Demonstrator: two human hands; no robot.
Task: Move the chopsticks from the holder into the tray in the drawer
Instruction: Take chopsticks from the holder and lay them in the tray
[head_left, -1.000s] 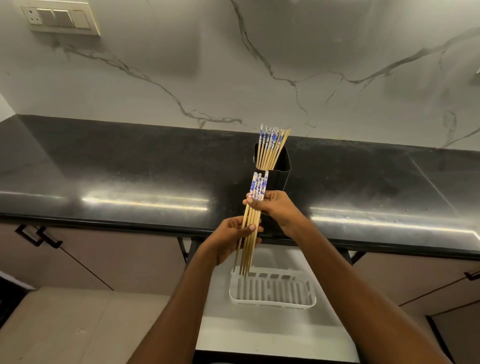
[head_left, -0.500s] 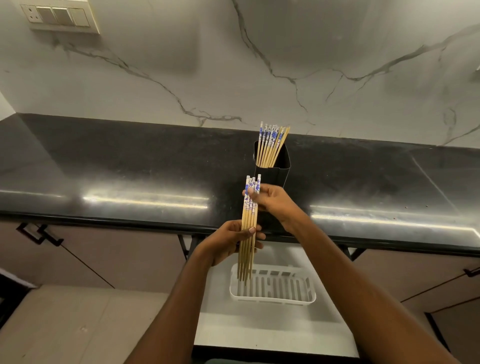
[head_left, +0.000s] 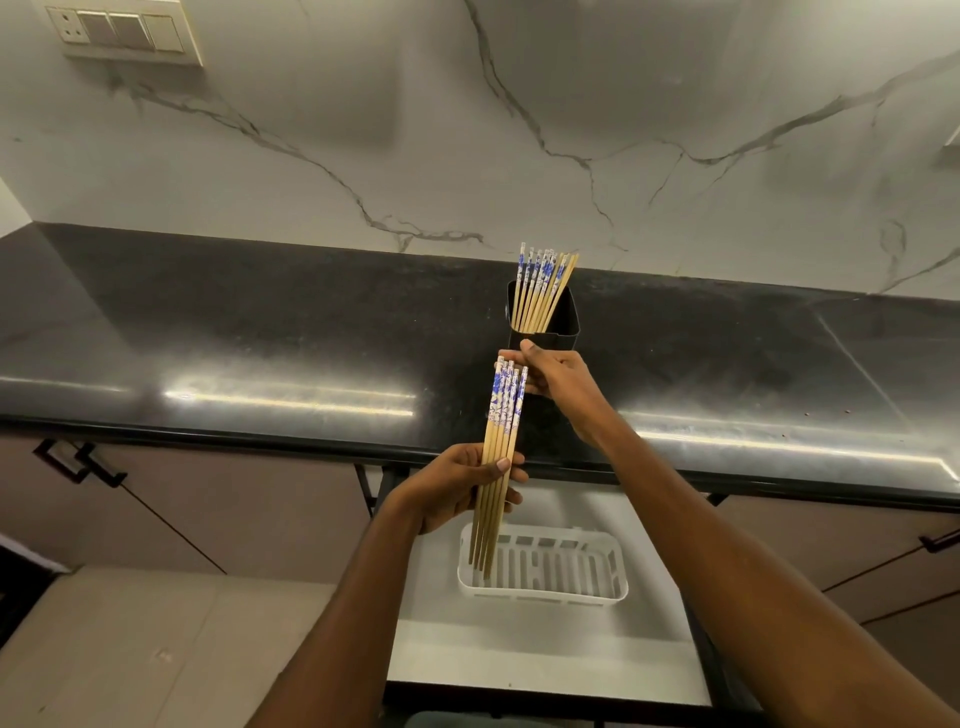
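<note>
Since the previous frame your bundle of chopsticks (head_left: 500, 457) has dropped lower, tips now over the white tray (head_left: 613, 582) in the open drawer (head_left: 545, 654). Your left hand (head_left: 457, 491) is wrapped round the shafts, thumb clamped across. Your right hand (head_left: 556, 379) pinches the patterned tops, probably to keep the ends level. More chopsticks stand in the black holder (head_left: 563, 322) on the counter (head_left: 260, 338).

home kitchen: black countertop (head_left: 260, 332), marble backsplash (head_left: 363, 130), cabinets (head_left: 234, 509).
</note>
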